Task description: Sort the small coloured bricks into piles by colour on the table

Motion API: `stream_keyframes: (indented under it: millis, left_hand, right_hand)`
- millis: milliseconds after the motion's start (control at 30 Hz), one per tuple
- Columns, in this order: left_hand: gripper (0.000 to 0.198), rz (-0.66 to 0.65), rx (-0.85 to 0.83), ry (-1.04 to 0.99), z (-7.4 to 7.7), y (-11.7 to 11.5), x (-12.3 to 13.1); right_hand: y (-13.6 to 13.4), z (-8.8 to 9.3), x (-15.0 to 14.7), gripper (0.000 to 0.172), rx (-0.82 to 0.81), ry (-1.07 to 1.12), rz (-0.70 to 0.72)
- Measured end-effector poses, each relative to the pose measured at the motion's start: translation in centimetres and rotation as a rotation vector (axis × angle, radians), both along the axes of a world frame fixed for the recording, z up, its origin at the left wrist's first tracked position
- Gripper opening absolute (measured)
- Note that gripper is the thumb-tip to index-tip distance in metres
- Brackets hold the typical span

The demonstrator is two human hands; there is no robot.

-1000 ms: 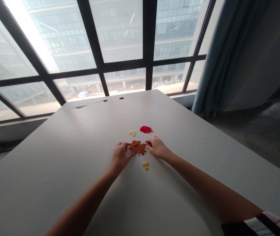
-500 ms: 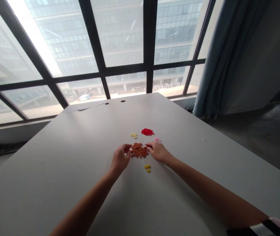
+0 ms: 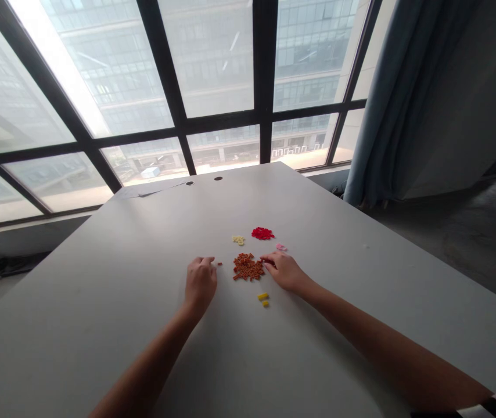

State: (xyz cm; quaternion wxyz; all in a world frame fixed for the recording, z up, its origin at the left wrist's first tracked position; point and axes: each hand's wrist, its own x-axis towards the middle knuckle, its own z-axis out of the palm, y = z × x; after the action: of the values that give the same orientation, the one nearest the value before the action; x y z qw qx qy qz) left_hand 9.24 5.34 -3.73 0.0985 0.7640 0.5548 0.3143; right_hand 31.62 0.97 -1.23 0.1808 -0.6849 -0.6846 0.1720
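A pile of small orange-brown building bricks (image 3: pixel 248 267) lies on the white table between my hands. My left hand (image 3: pixel 201 283) rests to its left, fingers bent loosely and apart, with nothing visible in them. Just beyond those fingertips a single brown brick (image 3: pixel 219 264) lies apart from the pile. At the pile's right edge, my right hand (image 3: pixel 288 273) has thumb and forefinger drawn together around what looks like a small brown brick, partly hidden by the fingers.
Behind the pile are red bricks (image 3: pixel 262 233), pale yellow pieces (image 3: pixel 238 240) and a few pink pieces (image 3: pixel 281 247). Two yellow bricks (image 3: pixel 263 297) lie nearer me. The white table (image 3: pixel 143 261) reaches toward large windows; a blue-grey curtain (image 3: pixel 374 116) hangs at right.
My left hand has moved left, away from the pile, and a single brown brick now lies by its fingertips. My right hand stays at the pile's right edge, barely shifted.
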Motion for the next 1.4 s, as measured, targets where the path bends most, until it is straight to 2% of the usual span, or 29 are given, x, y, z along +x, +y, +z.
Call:
stream_keyframes:
  millis: [267,567,900,1033,1200,1300,1400]
  left_hand:
    - [0.026,-0.149,0.02,0.093,-0.1,-0.8,1.2]
    - [0.031,-0.157,0.096,0.141,-0.3,-1.7,1.4]
    - [0.039,-0.137,0.152,0.138,-0.8,-1.3,1.8]
    - [0.033,-0.165,0.173,0.109,-0.2,-2.0,0.8]
    - [0.024,-0.257,0.204,0.095,0.7,-5.1,-2.2]
    - [0.023,-0.251,0.19,0.153,0.4,-7.1,-4.6]
    - [0.031,-0.142,0.141,0.286,-0.4,-7.6,-6.4]
  right_hand:
    - [-0.5,0.1,0.2,0.032,-0.004,0.019,0.016]
    - [-0.5,-1.2,-0.8,0.039,0.024,-0.024,0.007]
    - [0.2,-2.2,-1.4,0.044,0.081,-0.063,0.003]
    - [0.0,-2.4,-1.0,0.042,0.099,-0.043,-0.027]
    - [-1.9,-2.2,-1.0,0.039,0.167,0.035,-0.034]
    - [-3.8,-2.2,-2.9,0.035,0.289,0.132,0.062]
    - [-5.0,-2.3,-7.0,0.038,0.357,0.145,0.212]
